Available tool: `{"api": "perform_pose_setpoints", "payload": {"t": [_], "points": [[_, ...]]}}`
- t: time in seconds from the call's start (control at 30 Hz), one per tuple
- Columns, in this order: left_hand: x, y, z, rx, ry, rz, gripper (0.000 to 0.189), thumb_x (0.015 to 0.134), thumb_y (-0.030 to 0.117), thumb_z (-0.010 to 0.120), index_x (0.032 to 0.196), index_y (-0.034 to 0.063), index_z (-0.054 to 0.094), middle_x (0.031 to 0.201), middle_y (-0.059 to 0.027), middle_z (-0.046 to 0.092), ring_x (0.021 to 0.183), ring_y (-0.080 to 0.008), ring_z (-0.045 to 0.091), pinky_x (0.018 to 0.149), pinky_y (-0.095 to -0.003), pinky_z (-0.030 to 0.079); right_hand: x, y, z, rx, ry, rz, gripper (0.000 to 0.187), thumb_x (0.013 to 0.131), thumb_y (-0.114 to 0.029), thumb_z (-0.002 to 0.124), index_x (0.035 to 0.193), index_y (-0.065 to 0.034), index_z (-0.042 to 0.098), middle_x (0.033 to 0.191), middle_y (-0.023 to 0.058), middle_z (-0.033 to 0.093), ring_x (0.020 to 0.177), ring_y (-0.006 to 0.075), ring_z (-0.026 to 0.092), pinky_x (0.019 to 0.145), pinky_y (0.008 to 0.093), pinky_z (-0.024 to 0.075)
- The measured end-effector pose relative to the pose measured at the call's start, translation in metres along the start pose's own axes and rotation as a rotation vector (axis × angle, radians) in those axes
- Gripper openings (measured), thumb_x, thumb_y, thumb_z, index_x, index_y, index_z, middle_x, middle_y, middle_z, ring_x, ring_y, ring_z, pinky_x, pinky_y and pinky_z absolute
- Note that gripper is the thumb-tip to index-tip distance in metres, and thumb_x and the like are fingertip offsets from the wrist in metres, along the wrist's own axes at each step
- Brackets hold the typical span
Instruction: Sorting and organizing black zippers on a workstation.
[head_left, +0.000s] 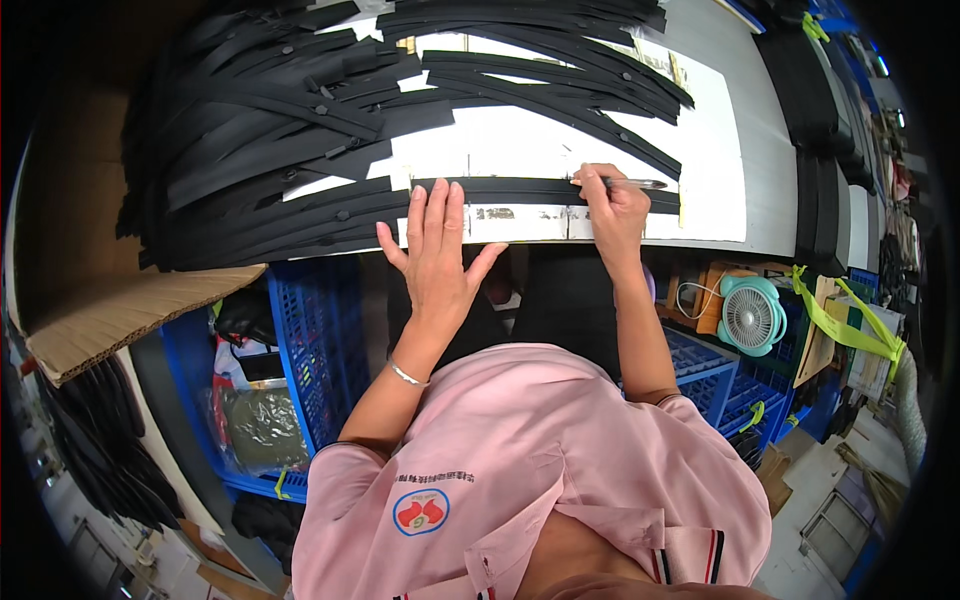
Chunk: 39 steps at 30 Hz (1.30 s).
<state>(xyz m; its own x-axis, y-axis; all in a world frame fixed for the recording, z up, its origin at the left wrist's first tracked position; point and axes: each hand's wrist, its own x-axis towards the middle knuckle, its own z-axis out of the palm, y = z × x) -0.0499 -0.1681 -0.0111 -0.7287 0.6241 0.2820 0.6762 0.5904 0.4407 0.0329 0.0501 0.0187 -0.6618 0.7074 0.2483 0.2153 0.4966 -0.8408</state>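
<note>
A black zipper strip (517, 190) lies lengthwise along the near edge of a white marked board (697, 150). My left hand (439, 251) rests flat, fingers spread, with its fingertips on the strip's left part. In my right hand (616, 214) is a pen (637, 183); its clear barrel points right. The writing end meets the strip near a dark line (568, 223) on the board, though the fingers partly hide the tip. More black zipper strips (300, 112) are heaped to the left, several with small sliders. Others lie crosswise behind, on the board (555, 112).
An open cardboard box (142, 307) stands at the left table edge. Below are a blue plastic crate (315, 330) with bagged items and a teal fan (750, 315). Black stacked pieces (817, 202) line the grey table's (769, 165) right side.
</note>
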Motion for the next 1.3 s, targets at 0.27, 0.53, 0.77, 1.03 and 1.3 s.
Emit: {"api": "perform_pose_setpoints", "payload": {"t": [0.27, 0.53, 0.77, 1.03, 1.3], "points": [[0.012, 0.036, -0.009, -0.134, -0.105, 0.061, 0.094, 0.087, 0.047, 0.077, 0.159, 0.0045, 0.036, 0.166, -0.0136, 0.033, 0.155, -0.0330, 0.025, 0.118, -0.0694, -0.002, -0.001, 0.006, 0.002, -0.051, -0.051, -0.023, 0.022, 0.100, -0.014, 0.066, 0.091, 0.0041, 0.074, 0.082, 0.0066, 0.075, 0.066, 0.0079, 0.063, 0.059, 0.0244, 0.0458], [0.017, 0.063, 0.016, -0.239, -0.195, 0.170, 0.078, 0.089, 0.040, 0.076, 0.152, 0.0050, 0.047, 0.162, -0.0129, 0.039, 0.153, -0.0283, 0.031, 0.120, -0.0668, 0.004, 0.000, 0.009, 0.007, -0.078, 0.019, -0.129, 0.015, 0.096, -0.011, 0.071, 0.087, 0.0003, 0.072, 0.072, 0.0064, 0.070, 0.055, 0.0109, 0.061, 0.051, 0.0276, 0.0440], [0.017, 0.063, 0.017, -0.210, -0.179, 0.166, 0.076, 0.086, 0.032, 0.079, 0.151, 0.0070, 0.049, 0.161, -0.0105, 0.041, 0.152, -0.0257, 0.033, 0.121, -0.0648, 0.005, -0.002, 0.014, 0.002, 0.078, -0.017, -0.117, 0.015, 0.093, -0.010, 0.072, 0.082, -0.0001, 0.072, 0.067, 0.0076, 0.067, 0.053, 0.0153, 0.060, 0.051, 0.0294, 0.0444], [0.016, 0.063, 0.021, -0.186, -0.172, 0.176, 0.075, 0.086, 0.031, 0.079, 0.152, 0.0104, 0.049, 0.160, -0.0088, 0.043, 0.151, -0.0269, 0.035, 0.120, -0.0628, 0.006, -0.001, 0.018, -0.003, -0.060, -0.115, -0.195, 0.018, 0.093, -0.005, 0.068, 0.079, 0.0061, 0.071, 0.072, 0.0092, 0.072, 0.059, 0.0152, 0.065, 0.055, 0.0280, 0.0466], [0.017, 0.063, 0.022, -0.149, -0.172, 0.176, 0.076, 0.084, 0.027, 0.082, 0.152, 0.0123, 0.050, 0.159, -0.0080, 0.045, 0.150, -0.0277, 0.036, 0.121, -0.0621, 0.007, -0.008, 0.007, -0.028, 0.218, -0.071, 0.028, 0.017, 0.094, -0.004, 0.064, 0.081, 0.0045, 0.071, 0.075, 0.0074, 0.071, 0.062, 0.0124, 0.063, 0.059, 0.0266, 0.0482]]}}
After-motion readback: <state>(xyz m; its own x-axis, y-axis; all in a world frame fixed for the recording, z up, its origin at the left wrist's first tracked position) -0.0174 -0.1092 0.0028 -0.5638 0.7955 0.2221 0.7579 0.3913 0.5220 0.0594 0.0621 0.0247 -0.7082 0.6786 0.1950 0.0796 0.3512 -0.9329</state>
